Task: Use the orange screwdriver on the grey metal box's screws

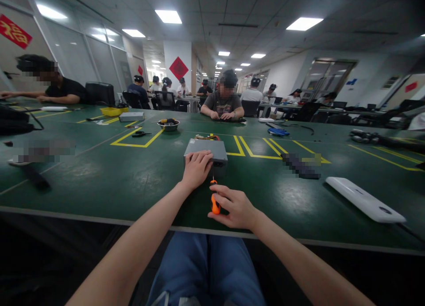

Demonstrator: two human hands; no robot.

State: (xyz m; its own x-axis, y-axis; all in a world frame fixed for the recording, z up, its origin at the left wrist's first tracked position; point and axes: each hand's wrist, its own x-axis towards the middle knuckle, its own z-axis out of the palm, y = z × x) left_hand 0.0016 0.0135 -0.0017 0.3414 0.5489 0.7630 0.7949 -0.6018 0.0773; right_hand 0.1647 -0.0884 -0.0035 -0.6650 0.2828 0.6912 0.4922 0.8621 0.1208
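Observation:
A grey metal box [212, 149] with wires at its back lies on the green table [99, 177] in front of me. My left hand [195, 168] rests on the box's near left corner, fingers curled over its top and pressing it down. My right hand [234, 207] is closed around an orange-handled screwdriver [214, 203]. The screwdriver's tip points up at the near face of the box.
A white flat device [364, 200] lies at the right. A metal bowl [168, 124], black pliers [141, 134] and a grey box [132, 116] sit further back. A person [222, 101] sits opposite, another person [49, 85] at the far left. Yellow tape lines mark the table.

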